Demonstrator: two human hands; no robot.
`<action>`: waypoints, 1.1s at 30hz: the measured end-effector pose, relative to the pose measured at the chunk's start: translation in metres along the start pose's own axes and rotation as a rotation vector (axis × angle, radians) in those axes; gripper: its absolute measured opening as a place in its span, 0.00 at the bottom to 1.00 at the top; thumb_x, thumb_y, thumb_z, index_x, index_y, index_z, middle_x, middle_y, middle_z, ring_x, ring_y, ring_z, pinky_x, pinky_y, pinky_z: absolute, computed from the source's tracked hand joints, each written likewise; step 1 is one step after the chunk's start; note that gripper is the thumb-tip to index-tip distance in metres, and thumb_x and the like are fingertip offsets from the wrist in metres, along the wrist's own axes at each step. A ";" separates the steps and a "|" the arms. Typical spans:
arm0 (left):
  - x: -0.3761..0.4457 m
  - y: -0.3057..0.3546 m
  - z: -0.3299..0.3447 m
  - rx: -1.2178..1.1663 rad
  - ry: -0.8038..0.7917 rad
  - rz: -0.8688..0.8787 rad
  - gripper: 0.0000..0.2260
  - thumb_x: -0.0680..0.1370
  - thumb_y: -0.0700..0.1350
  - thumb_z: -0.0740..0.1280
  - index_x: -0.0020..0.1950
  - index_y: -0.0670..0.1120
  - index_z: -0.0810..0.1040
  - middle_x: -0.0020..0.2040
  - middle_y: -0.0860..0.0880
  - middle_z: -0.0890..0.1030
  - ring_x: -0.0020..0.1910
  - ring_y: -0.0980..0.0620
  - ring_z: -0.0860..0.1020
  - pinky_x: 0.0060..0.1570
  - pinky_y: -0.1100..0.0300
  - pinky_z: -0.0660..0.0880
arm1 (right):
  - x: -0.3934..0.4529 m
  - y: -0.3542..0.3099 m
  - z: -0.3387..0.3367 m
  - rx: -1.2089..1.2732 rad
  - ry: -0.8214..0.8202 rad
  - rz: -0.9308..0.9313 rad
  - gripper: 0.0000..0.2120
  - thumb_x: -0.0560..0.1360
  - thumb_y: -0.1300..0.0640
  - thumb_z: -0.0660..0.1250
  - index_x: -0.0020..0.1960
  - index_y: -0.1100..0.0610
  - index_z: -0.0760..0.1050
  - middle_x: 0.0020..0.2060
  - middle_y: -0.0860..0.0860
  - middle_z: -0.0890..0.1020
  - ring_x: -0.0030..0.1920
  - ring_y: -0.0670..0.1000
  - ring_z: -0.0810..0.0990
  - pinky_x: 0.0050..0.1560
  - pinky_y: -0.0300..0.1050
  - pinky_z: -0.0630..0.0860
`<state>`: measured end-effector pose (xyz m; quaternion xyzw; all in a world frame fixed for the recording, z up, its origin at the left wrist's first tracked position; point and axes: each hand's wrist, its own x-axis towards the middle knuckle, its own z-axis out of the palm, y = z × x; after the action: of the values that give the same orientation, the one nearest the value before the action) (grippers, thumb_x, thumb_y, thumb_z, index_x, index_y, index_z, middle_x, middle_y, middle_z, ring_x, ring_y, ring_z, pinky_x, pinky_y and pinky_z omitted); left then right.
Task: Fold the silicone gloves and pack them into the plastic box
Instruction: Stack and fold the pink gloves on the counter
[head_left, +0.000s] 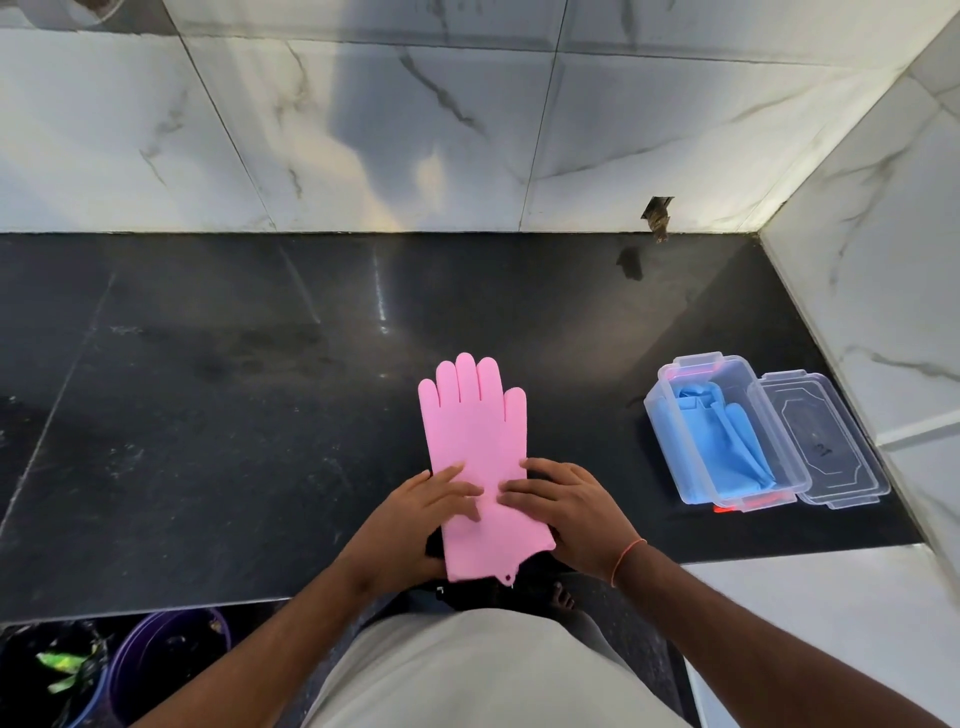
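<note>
A pink silicone glove (475, 431) lies flat on the black counter (208, 415), fingers pointing away from me, its cuff at the counter's front edge. My left hand (431, 509) rests with straight fingers on its lower left part. My right hand (561, 504) presses flat on its lower right part. Something dark lies under the glove's cuff, mostly hidden. To the right stands a clear plastic box (662, 410), open, with folded blue gloves (727, 441) inside it.
The box's clear lid (826, 441) lies beside the box on its right. Marble-tiled walls close the counter at the back and right. Below the front edge on the left stand a purple bucket (156, 660) and dark items.
</note>
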<state>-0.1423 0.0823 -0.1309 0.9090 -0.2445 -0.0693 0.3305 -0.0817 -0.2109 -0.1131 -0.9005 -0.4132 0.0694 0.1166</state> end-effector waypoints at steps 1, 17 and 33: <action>-0.006 0.001 0.001 0.023 -0.010 -0.002 0.18 0.78 0.55 0.75 0.66 0.54 0.83 0.77 0.56 0.78 0.84 0.51 0.66 0.83 0.46 0.61 | -0.003 -0.001 -0.001 -0.009 -0.002 -0.004 0.24 0.77 0.45 0.74 0.72 0.42 0.78 0.71 0.41 0.80 0.76 0.55 0.73 0.69 0.55 0.74; 0.041 0.007 -0.023 -0.096 0.480 -0.464 0.14 0.85 0.59 0.64 0.54 0.54 0.86 0.56 0.59 0.80 0.58 0.56 0.75 0.58 0.60 0.72 | 0.065 0.000 -0.038 0.314 0.136 0.495 0.24 0.81 0.35 0.60 0.41 0.55 0.71 0.30 0.50 0.77 0.32 0.55 0.76 0.34 0.54 0.74; 0.092 0.004 -0.027 -0.373 0.245 -0.942 0.29 0.75 0.47 0.81 0.74 0.44 0.76 0.63 0.49 0.85 0.55 0.52 0.83 0.54 0.57 0.80 | 0.086 -0.005 -0.022 0.608 0.227 1.026 0.38 0.72 0.39 0.79 0.75 0.49 0.68 0.70 0.51 0.72 0.62 0.54 0.80 0.64 0.55 0.81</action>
<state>-0.0559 0.0498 -0.1044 0.8475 0.2482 -0.1462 0.4459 -0.0251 -0.1458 -0.0929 -0.9129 0.1272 0.1353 0.3635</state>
